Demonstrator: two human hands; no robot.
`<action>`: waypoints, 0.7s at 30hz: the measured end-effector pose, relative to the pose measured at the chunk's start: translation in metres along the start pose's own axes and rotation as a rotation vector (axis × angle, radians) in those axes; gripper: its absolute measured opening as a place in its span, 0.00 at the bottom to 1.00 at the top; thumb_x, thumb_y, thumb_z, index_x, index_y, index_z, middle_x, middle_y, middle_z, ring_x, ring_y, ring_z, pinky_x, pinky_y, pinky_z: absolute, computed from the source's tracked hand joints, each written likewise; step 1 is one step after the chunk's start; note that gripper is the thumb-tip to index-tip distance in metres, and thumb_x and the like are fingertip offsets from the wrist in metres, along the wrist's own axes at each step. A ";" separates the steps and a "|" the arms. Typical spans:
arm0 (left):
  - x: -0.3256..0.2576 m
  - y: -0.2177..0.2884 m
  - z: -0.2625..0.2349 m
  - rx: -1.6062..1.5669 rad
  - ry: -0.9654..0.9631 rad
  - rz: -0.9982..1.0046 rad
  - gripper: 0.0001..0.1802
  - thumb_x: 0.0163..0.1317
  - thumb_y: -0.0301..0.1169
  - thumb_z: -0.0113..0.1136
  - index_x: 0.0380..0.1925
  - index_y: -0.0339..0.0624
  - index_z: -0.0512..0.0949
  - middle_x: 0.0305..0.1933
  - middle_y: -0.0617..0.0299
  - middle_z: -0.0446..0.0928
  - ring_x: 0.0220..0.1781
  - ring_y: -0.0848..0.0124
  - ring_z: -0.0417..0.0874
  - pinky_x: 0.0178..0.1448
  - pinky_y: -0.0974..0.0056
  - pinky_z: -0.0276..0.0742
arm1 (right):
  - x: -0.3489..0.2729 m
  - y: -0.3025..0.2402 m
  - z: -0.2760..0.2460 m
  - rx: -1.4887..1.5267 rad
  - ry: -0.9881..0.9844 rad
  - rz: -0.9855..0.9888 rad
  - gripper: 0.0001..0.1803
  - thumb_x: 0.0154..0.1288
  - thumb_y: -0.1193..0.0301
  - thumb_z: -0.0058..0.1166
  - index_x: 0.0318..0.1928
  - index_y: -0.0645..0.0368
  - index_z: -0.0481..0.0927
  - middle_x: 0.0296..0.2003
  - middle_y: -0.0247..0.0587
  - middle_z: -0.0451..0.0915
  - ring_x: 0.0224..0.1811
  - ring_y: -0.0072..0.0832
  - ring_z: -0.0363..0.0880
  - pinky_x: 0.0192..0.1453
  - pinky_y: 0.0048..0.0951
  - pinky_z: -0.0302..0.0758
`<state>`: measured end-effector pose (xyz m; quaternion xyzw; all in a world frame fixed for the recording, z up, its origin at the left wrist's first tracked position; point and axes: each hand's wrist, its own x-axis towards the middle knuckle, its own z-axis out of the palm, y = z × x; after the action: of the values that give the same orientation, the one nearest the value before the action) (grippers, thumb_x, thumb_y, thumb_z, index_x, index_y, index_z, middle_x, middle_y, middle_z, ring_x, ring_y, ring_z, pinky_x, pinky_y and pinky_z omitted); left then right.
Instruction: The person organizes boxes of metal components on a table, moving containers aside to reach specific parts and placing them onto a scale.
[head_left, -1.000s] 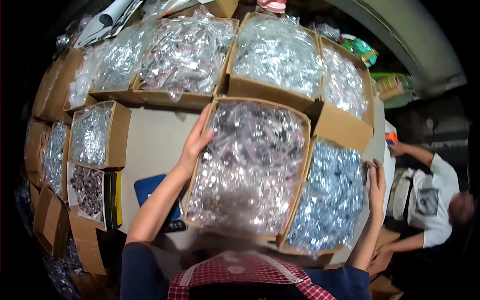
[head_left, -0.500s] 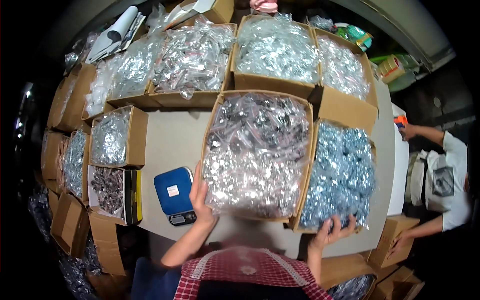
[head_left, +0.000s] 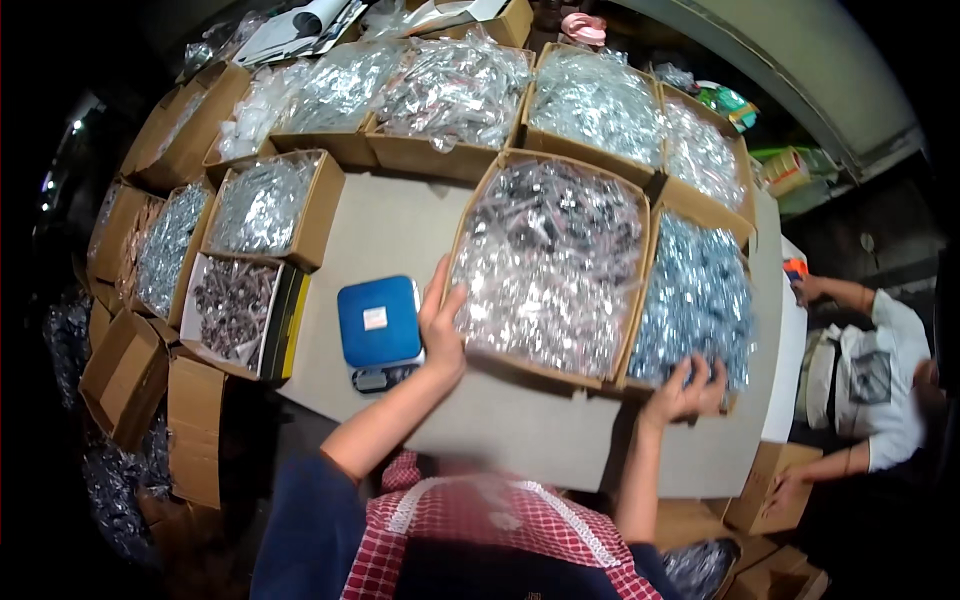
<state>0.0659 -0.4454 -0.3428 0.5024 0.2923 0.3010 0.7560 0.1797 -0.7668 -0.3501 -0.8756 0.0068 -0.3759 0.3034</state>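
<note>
A cardboard box (head_left: 585, 378) full of clear packets with shiny silver and dark pieces stands on the table in the middle. Against its left side lies my left hand (head_left: 442, 330), fingers stretched along the wall, with nothing between them. Close on the right is a second cardboard box (head_left: 650, 384), heaped with bluish shiny packets (head_left: 695, 300). My right hand (head_left: 688, 393) grips its near edge, the fingers bent over onto the packets. A blue digital scale (head_left: 380, 320) with a white label sits just left of my left hand.
Boxes of clear packets (head_left: 450, 95) line the far side. Smaller boxes crowd the left, among them an open box of small dark pieces (head_left: 235, 305). A co-worker (head_left: 860, 370) stands at the right, one hand on a carton (head_left: 770, 485). The table's near edge (head_left: 540, 480) lies before me.
The whole view has shifted and tilted, so the tabletop appears higher. The box of bluish packets has slid away from me, closer to the far row. Both hands stay at the boxes.
</note>
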 end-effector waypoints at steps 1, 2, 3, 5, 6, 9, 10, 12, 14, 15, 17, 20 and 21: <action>-0.001 0.005 -0.004 0.024 -0.047 -0.034 0.34 0.67 0.34 0.56 0.71 0.34 0.62 0.71 0.52 0.65 0.71 0.64 0.66 0.74 0.63 0.57 | 0.005 -0.012 -0.008 -0.201 -0.040 -0.061 0.07 0.63 0.66 0.60 0.39 0.53 0.84 0.58 0.41 0.72 0.64 0.40 0.65 0.71 0.50 0.51; 0.000 0.012 -0.009 0.047 -0.102 -0.056 0.35 0.68 0.34 0.55 0.73 0.34 0.58 0.73 0.54 0.64 0.70 0.66 0.66 0.74 0.64 0.57 | 0.006 -0.011 -0.014 -0.227 -0.126 0.020 0.11 0.71 0.58 0.53 0.46 0.44 0.84 0.61 0.36 0.70 0.68 0.39 0.62 0.73 0.65 0.35; 0.001 0.009 -0.021 0.117 -0.180 -0.064 0.36 0.70 0.36 0.55 0.74 0.35 0.55 0.73 0.53 0.63 0.71 0.66 0.64 0.74 0.64 0.57 | 0.008 -0.013 -0.024 -0.136 -0.180 0.042 0.11 0.69 0.60 0.54 0.45 0.48 0.85 0.60 0.39 0.71 0.67 0.39 0.63 0.73 0.56 0.43; -0.011 0.017 -0.035 0.258 -0.240 -0.031 0.35 0.72 0.38 0.54 0.72 0.34 0.56 0.71 0.52 0.63 0.72 0.64 0.64 0.73 0.63 0.58 | 0.006 -0.016 -0.051 0.152 -0.271 0.070 0.13 0.70 0.64 0.54 0.49 0.56 0.83 0.60 0.44 0.70 0.67 0.40 0.63 0.72 0.44 0.55; -0.021 0.017 -0.045 0.330 -0.253 0.003 0.34 0.72 0.38 0.54 0.71 0.33 0.58 0.71 0.51 0.62 0.71 0.63 0.64 0.72 0.62 0.60 | -0.002 -0.014 -0.064 0.311 -0.195 0.087 0.15 0.69 0.66 0.56 0.52 0.61 0.79 0.60 0.47 0.69 0.67 0.40 0.62 0.71 0.41 0.58; -0.063 0.014 -0.070 0.669 -0.230 0.385 0.27 0.70 0.34 0.56 0.66 0.36 0.64 0.66 0.50 0.63 0.62 0.63 0.71 0.63 0.61 0.71 | -0.038 0.000 -0.088 0.253 0.096 0.287 0.15 0.66 0.68 0.62 0.47 0.64 0.77 0.52 0.45 0.74 0.56 0.33 0.71 0.61 0.36 0.68; -0.074 0.003 -0.080 0.742 -0.250 0.360 0.25 0.69 0.33 0.58 0.63 0.38 0.67 0.60 0.53 0.68 0.54 0.65 0.75 0.57 0.63 0.74 | -0.053 0.012 -0.086 0.250 0.114 0.290 0.15 0.66 0.68 0.62 0.47 0.64 0.77 0.52 0.45 0.74 0.56 0.33 0.71 0.61 0.36 0.68; -0.091 -0.009 -0.081 0.539 -0.389 0.007 0.20 0.67 0.32 0.61 0.56 0.37 0.74 0.53 0.56 0.75 0.47 0.67 0.78 0.53 0.65 0.75 | -0.071 0.035 -0.078 0.662 -0.191 0.904 0.13 0.65 0.66 0.64 0.40 0.63 0.79 0.35 0.34 0.77 0.36 0.24 0.72 0.43 0.26 0.70; -0.095 -0.015 -0.067 0.581 -0.495 0.049 0.15 0.66 0.33 0.62 0.49 0.38 0.80 0.46 0.58 0.78 0.45 0.68 0.79 0.51 0.66 0.75 | -0.077 0.018 -0.066 0.649 -0.287 0.912 0.12 0.64 0.65 0.66 0.32 0.61 0.80 0.24 0.25 0.72 0.27 0.16 0.65 0.32 0.21 0.61; -0.092 -0.015 -0.058 0.631 -0.558 0.043 0.12 0.67 0.35 0.61 0.45 0.39 0.83 0.46 0.56 0.79 0.46 0.67 0.80 0.51 0.65 0.75 | -0.083 0.038 -0.056 0.707 -0.357 0.768 0.12 0.62 0.67 0.67 0.27 0.58 0.78 0.25 0.23 0.71 0.28 0.14 0.63 0.33 0.22 0.58; -0.083 -0.017 -0.046 0.676 -0.556 0.015 0.14 0.66 0.37 0.61 0.41 0.36 0.83 0.38 0.52 0.82 0.40 0.63 0.83 0.46 0.62 0.77 | -0.079 0.030 -0.044 0.791 -0.341 0.706 0.13 0.62 0.71 0.64 0.24 0.61 0.76 0.24 0.24 0.71 0.28 0.15 0.64 0.32 0.22 0.60; -0.063 -0.026 -0.038 0.838 -0.535 0.038 0.14 0.62 0.37 0.64 0.33 0.35 0.84 0.31 0.48 0.83 0.33 0.57 0.85 0.40 0.58 0.77 | -0.077 0.031 -0.040 0.767 -0.319 0.654 0.10 0.59 0.75 0.62 0.25 0.64 0.75 0.23 0.30 0.74 0.28 0.18 0.67 0.34 0.23 0.65; -0.056 -0.030 -0.036 0.931 -0.545 0.080 0.14 0.59 0.38 0.65 0.29 0.35 0.85 0.28 0.47 0.82 0.30 0.54 0.84 0.37 0.57 0.77 | -0.080 0.035 -0.036 0.758 -0.287 0.667 0.09 0.58 0.76 0.63 0.25 0.64 0.75 0.23 0.30 0.74 0.28 0.18 0.68 0.34 0.23 0.65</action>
<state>0.0074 -0.4753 -0.3750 0.8549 0.1688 0.0270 0.4897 0.1059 -0.7951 -0.4013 -0.6971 0.1071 -0.1111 0.7002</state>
